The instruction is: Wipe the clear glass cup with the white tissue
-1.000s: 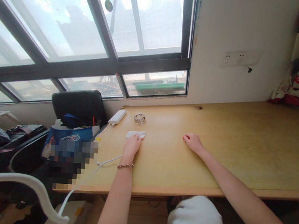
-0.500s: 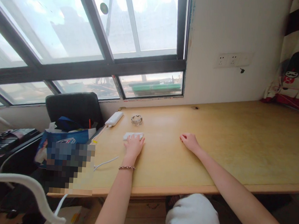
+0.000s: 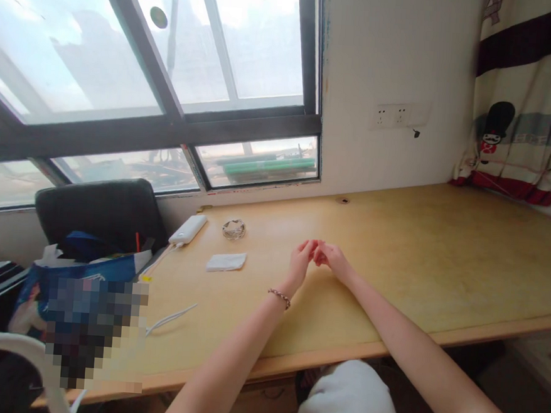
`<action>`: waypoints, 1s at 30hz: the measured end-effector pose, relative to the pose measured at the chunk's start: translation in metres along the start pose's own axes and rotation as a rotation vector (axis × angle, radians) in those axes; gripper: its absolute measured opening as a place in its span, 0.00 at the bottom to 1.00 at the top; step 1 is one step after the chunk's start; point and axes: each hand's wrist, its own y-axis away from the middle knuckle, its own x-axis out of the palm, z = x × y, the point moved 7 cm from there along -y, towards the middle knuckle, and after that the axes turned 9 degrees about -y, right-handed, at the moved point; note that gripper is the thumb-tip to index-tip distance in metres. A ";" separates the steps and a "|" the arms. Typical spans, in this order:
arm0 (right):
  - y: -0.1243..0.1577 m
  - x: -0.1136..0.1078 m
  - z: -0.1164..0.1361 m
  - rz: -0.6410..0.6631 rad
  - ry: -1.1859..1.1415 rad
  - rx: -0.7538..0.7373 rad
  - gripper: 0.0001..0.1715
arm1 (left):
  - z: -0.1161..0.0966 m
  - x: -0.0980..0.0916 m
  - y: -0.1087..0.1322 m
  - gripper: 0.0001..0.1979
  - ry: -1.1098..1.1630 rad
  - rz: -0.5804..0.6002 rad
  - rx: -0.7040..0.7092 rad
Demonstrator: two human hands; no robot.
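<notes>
My left hand (image 3: 302,259) and my right hand (image 3: 331,259) meet above the middle of the desk, fingertips together. The fingers of both are curled and closed, and whatever lies between them is too small or hidden to make out. A braided bracelet circles my left wrist. To the left of my hands, a flat white folded piece (image 3: 226,262) rests on the desk. Behind it lies a coiled silvery, patterned ring-like item (image 3: 233,229). A white power bank (image 3: 188,229) with a cable plugged in sits near the desk's left edge.
The wooden desk (image 3: 423,254) stretches to the right beneath a wall socket (image 3: 391,116). A white cable (image 3: 172,318) lies at the desk's left. Beyond that edge stand a black chair (image 3: 98,210) and a blue bag (image 3: 82,275). A curtain (image 3: 521,123) hangs at the right.
My left hand has left the white folded piece and moved right to meet my right hand. The view has turned slightly to the right.
</notes>
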 end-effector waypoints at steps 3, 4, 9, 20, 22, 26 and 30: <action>0.001 0.003 -0.004 0.006 -0.062 0.020 0.27 | 0.016 0.021 -0.005 0.18 0.144 0.041 -0.109; 0.001 0.003 -0.007 0.004 -0.067 0.037 0.27 | 0.020 0.023 -0.005 0.18 0.173 0.041 -0.135; -0.003 0.002 -0.017 -0.003 -0.052 0.075 0.26 | 0.030 0.020 -0.006 0.17 0.242 0.041 -0.186; -0.008 0.002 -0.016 -0.023 0.055 0.034 0.27 | 0.029 0.018 -0.009 0.12 0.258 0.045 -0.197; -0.008 0.003 -0.016 -0.016 0.066 0.019 0.27 | 0.030 0.018 -0.010 0.12 0.268 0.056 -0.192; -0.007 0.003 -0.017 -0.003 0.065 0.013 0.25 | 0.031 0.018 -0.009 0.11 0.263 0.051 -0.193; -0.005 0.005 -0.016 0.006 0.069 0.011 0.24 | 0.030 0.017 -0.007 0.11 0.250 0.041 -0.195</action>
